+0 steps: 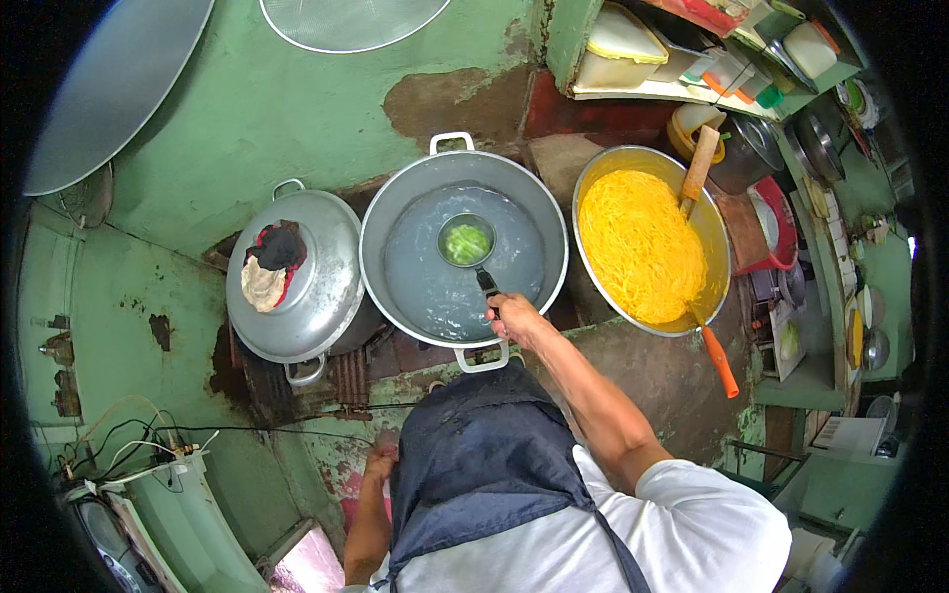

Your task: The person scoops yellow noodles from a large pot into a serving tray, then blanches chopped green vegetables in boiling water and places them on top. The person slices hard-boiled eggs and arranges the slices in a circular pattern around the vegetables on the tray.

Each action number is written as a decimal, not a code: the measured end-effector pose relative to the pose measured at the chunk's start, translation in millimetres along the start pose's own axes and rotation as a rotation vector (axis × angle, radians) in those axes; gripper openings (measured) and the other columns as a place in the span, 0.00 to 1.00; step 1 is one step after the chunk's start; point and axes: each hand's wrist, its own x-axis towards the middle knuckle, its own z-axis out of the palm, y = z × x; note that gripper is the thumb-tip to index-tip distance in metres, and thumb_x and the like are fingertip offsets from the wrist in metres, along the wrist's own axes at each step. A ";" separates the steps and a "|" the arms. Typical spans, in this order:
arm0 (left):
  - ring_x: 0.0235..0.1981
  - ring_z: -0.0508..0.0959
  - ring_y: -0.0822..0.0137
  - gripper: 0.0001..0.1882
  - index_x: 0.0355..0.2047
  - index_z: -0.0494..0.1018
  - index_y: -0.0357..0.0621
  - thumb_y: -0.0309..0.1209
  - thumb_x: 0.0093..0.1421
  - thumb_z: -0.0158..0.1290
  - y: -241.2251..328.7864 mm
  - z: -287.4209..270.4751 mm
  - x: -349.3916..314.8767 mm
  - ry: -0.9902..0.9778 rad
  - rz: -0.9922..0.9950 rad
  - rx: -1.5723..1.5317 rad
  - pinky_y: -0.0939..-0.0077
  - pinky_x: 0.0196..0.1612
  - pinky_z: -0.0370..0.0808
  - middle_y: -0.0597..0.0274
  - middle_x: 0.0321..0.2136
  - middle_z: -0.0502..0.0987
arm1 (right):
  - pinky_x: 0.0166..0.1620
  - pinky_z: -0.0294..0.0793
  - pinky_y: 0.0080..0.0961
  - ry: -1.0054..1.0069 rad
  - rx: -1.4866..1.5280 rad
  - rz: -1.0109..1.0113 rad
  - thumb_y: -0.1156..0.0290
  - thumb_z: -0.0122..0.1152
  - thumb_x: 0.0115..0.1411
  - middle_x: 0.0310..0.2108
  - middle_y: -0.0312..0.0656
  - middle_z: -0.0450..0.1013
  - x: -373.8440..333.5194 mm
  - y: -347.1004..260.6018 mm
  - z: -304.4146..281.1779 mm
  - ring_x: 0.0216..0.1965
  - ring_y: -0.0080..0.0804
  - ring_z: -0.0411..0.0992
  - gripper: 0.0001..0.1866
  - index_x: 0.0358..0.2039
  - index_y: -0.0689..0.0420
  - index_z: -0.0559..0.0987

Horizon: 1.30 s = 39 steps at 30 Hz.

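Gripping the black handle of a ladle [468, 244] holding green vegetables, the right hand [514, 318] dips it into the steaming pot [415, 212] at centre, noodle pan [647, 247] at three o'clock, while the left hand [380, 461] hangs loosely curled, holding nothing, at seven o'clock.

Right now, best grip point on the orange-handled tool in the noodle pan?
Take the orange-handled tool by its orange handle, from the pan's lower right. That end sticks out past the rim of the round metal pan of yellow noodles, clear of the food; its working end is buried, unseen.
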 end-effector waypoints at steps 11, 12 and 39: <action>0.27 0.74 0.71 0.12 0.39 0.79 0.47 0.36 0.56 0.53 10.3 32.2 -20.3 0.253 0.015 -0.097 0.76 0.34 0.70 0.68 0.28 0.77 | 0.13 0.50 0.23 0.100 -0.018 0.086 0.70 0.46 0.64 0.21 0.36 0.66 11.4 9.4 -6.3 0.12 0.22 0.57 0.06 0.36 0.60 0.67; 0.27 0.73 0.71 0.13 0.39 0.80 0.47 0.36 0.57 0.53 10.4 35.4 -14.0 0.247 0.086 -0.014 0.76 0.34 0.70 0.68 0.29 0.77 | 0.13 0.50 0.23 0.050 0.024 0.069 0.70 0.46 0.64 0.21 0.36 0.66 12.3 10.0 -7.3 0.12 0.22 0.57 0.07 0.36 0.60 0.68; 0.43 0.77 0.62 0.23 0.56 0.73 0.55 0.42 0.61 0.51 0.4 23.0 32.7 0.150 0.144 0.280 0.68 0.48 0.71 0.59 0.46 0.78 | 0.12 0.48 0.17 -0.043 0.147 0.168 0.65 0.43 0.66 0.17 0.31 0.61 42.9 28.7 3.5 0.12 0.17 0.54 0.13 0.24 0.53 0.67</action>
